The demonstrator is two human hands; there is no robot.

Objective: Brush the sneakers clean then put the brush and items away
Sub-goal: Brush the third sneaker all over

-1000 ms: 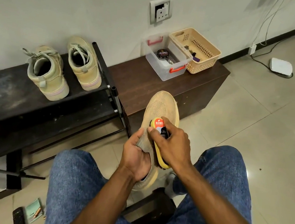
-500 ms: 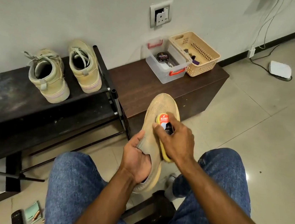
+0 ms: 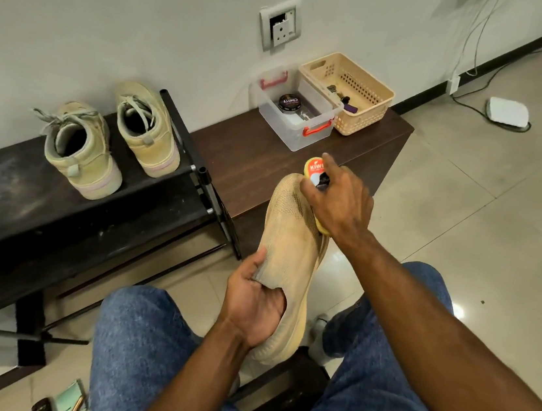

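My right hand [image 3: 338, 203], gripping the Kiwi brush [image 3: 314, 173], is now reaching the toe at twelve o'clock; my left hand [image 3: 254, 305] is clutching the tan sneaker [image 3: 292, 242], brushing continuing

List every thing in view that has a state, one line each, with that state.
Left hand: grips the collar of the tan knit sneaker, fingers inside.
Right hand: grips the yellow brush.
Tan knit sneaker: held up, toe pointing away.
Yellow brush: against the sneaker's toe.
Laced sneakers: standing upright on the black rack.
Clear storage box: lidless, polish tin inside, shut.
Beige basket: open, small items inside.
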